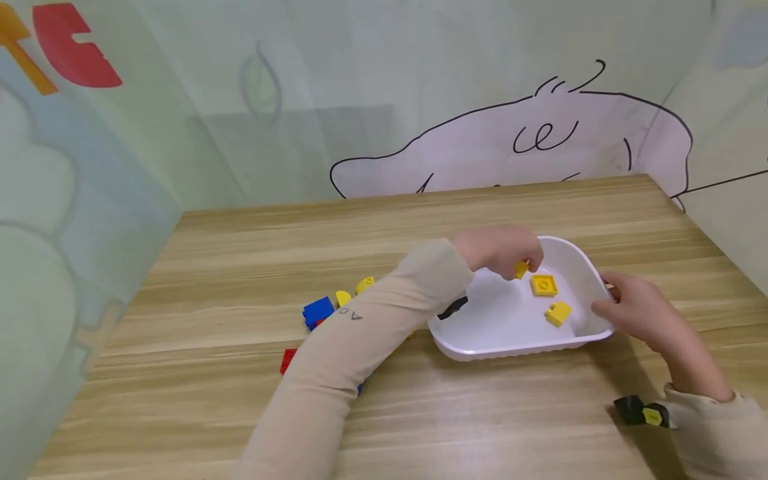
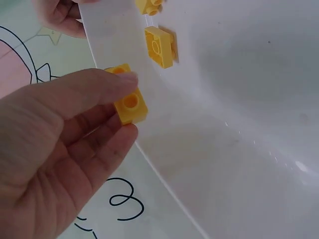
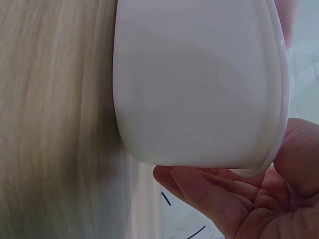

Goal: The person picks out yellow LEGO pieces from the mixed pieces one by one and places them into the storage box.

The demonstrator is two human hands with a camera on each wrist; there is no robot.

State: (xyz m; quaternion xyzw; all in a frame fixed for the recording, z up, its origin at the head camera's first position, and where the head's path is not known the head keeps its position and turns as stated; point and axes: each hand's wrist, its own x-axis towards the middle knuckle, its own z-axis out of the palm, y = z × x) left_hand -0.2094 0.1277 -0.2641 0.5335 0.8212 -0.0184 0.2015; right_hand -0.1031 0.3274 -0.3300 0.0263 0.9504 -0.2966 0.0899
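Between thumb and fingers, my left hand (image 1: pixel 501 248) pinches a yellow toy brick (image 2: pixel 131 103) over the far side of a white plastic tub (image 1: pixel 498 323). One round stud of that brick faces the left wrist camera. Inside the tub lie two more yellow pieces: a flat square brick (image 1: pixel 544 285) with its hollow underside up, and a small studded brick (image 1: pixel 559 313). My right hand (image 1: pixel 642 312) grips the tub's right end, thumb at the rim and fingers (image 3: pixel 204 191) against the outer wall.
Left of the tub, partly hidden by my left sleeve (image 1: pixel 360 347), are several loose bricks: a blue brick (image 1: pixel 318 311), a red brick (image 1: pixel 288 360) and a yellow brick (image 1: pixel 365 285). A printed curtain (image 1: pixel 300 147) hangs behind the wooden table (image 1: pixel 240 267).
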